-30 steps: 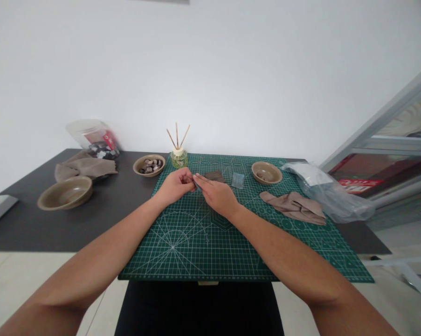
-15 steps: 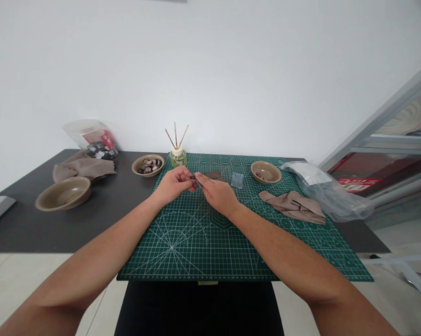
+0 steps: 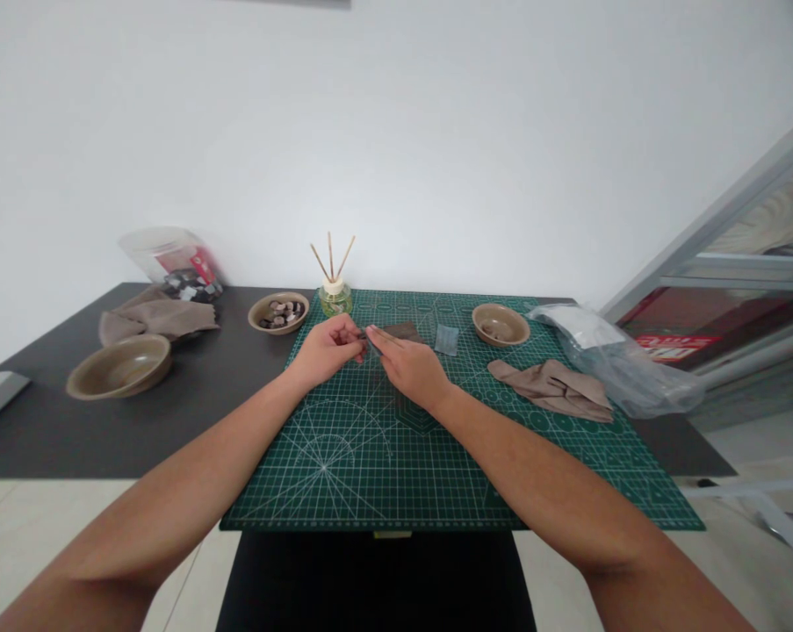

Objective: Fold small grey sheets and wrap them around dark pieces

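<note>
My left hand is closed in a pinch on a small dark piece, mostly covered by the fingertips. Against the same spot comes my right hand, its fingers pressed together around something thin and dark that I cannot make out. Both hands meet over the green cutting mat. Just behind the right hand a flat brown piece lies on the mat. Beside it is a small blue-grey square.
A bowl of dark and pale pieces and a reed diffuser stand behind my left hand. Rightward are a small bowl, a brown cloth and a plastic bag. Far left are a larger bowl, another cloth and a clear container.
Both hands stay together in nearly the same place, with only a slight shift of the fingers. The other things have not moved.
</note>
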Action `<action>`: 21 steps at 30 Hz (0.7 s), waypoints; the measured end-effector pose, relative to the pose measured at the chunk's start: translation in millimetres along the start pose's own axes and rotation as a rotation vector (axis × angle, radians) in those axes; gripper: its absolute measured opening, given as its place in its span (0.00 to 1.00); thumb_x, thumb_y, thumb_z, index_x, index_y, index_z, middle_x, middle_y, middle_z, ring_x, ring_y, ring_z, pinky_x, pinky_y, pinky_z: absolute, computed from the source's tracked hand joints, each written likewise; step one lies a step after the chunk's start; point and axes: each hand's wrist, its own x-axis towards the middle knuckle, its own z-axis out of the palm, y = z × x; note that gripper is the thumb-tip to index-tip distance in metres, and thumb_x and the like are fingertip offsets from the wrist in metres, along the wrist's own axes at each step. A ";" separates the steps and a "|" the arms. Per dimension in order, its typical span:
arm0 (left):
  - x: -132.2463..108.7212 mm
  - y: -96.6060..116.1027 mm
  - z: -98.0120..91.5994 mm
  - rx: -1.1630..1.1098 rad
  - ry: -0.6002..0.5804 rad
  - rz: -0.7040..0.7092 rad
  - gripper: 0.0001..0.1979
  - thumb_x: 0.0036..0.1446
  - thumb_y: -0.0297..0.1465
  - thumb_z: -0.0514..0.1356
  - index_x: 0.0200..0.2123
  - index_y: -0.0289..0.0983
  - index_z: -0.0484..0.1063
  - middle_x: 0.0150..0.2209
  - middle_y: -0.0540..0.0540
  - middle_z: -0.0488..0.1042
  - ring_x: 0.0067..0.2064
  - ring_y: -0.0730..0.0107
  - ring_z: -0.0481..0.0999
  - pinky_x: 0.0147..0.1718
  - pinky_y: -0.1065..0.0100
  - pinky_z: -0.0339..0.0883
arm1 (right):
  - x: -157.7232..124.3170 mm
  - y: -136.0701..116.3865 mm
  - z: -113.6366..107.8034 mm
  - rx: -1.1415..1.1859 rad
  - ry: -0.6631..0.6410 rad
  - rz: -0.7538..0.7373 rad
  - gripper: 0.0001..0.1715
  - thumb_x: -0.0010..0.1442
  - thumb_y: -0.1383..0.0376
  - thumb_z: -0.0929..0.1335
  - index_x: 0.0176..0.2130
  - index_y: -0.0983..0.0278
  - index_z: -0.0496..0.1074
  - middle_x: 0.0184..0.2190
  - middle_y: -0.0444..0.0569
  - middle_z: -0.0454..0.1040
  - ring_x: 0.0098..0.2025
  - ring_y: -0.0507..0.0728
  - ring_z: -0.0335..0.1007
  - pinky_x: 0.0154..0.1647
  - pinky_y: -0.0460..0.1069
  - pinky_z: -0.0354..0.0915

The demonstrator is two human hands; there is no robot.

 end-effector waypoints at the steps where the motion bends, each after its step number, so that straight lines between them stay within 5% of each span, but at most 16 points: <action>1: 0.2 -0.5 0.0 -0.009 0.001 -0.005 0.11 0.48 0.33 0.67 0.28 0.39 0.66 0.20 0.52 0.77 0.23 0.70 0.77 0.27 0.69 0.68 | 0.1 0.1 0.0 0.001 -0.003 0.003 0.32 0.70 0.72 0.60 0.70 0.65 0.64 0.69 0.52 0.67 0.66 0.57 0.71 0.65 0.54 0.71; 21: -1.8 -0.5 -1.1 -0.060 -0.051 -0.023 0.12 0.51 0.33 0.67 0.30 0.39 0.64 0.21 0.53 0.78 0.26 0.68 0.82 0.29 0.69 0.76 | -0.1 -1.6 -1.5 0.009 -0.005 -0.002 0.31 0.70 0.73 0.62 0.69 0.68 0.65 0.68 0.54 0.68 0.66 0.58 0.71 0.66 0.54 0.71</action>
